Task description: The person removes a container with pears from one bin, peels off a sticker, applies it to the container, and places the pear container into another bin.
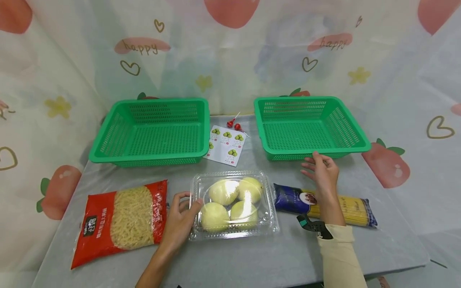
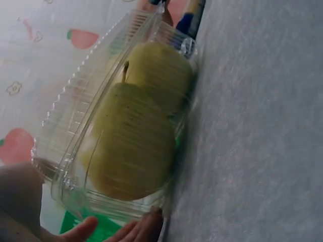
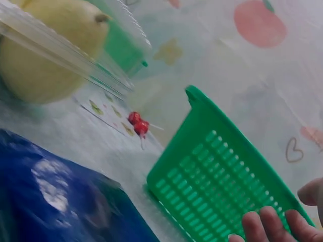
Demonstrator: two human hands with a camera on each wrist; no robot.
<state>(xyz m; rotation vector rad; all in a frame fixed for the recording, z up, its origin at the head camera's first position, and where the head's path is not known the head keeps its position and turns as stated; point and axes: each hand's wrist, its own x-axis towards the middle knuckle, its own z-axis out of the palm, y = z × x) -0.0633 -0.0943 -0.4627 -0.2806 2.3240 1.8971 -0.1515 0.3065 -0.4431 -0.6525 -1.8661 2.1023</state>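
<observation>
A clear plastic clamshell box (image 1: 234, 204) holding several yellow-green pears lies at the middle front of the grey table. My left hand (image 1: 191, 200) grips its left edge, thumb on the lid and fingers round the rim. In the left wrist view the box (image 2: 121, 131) fills the frame, with my fingertips (image 2: 126, 229) under its near edge. My right hand (image 1: 315, 164) hovers with relaxed fingers just in front of the right green basket (image 1: 309, 154), holding nothing. It is above a blue and yellow spaghetti pack (image 1: 356, 210). In the right wrist view its fingertips (image 3: 272, 224) show beside the basket (image 3: 227, 176).
A second green basket (image 1: 144, 160) stands at the back left. A red bag of noodles (image 1: 122, 220) lies front left. Between the baskets are a sticker sheet (image 1: 226, 144) and two red lollipops (image 1: 234, 125). A patterned curtain surrounds the table.
</observation>
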